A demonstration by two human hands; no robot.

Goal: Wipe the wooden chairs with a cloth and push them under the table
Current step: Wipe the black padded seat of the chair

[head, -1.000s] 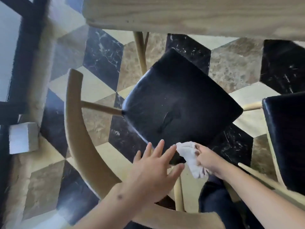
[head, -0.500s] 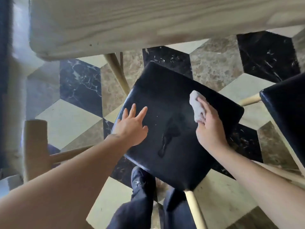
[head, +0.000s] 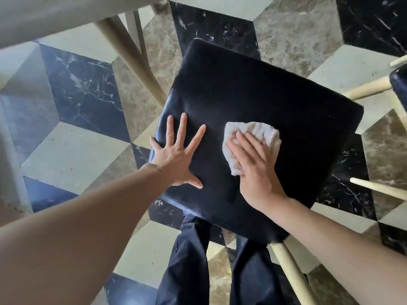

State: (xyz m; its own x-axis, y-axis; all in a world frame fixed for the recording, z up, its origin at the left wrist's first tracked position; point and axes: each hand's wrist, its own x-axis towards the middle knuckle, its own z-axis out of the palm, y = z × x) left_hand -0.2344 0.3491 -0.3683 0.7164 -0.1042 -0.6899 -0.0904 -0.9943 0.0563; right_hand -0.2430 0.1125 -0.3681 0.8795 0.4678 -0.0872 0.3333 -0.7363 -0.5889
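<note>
The left hand (head: 176,159) lies flat and spread on the seat (head: 264,102), likely steadying it, while beside it the right hand (head: 255,170) presses the cloth (head: 257,133) down with straight fingers to wipe.

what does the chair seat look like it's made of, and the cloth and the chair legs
Chair seat: probably leather or vinyl over padding; smooth black, slight sheen, rounded edges.
Cloth under the right hand: looks like terry cotton; off-white, nubby, bunched.
Chair leg: apparently pale wood, matte, round; grain too faint to confirm.

Second chair (head: 399,83) cut off at right edge; table (head: 55,16) cropped above.
</note>
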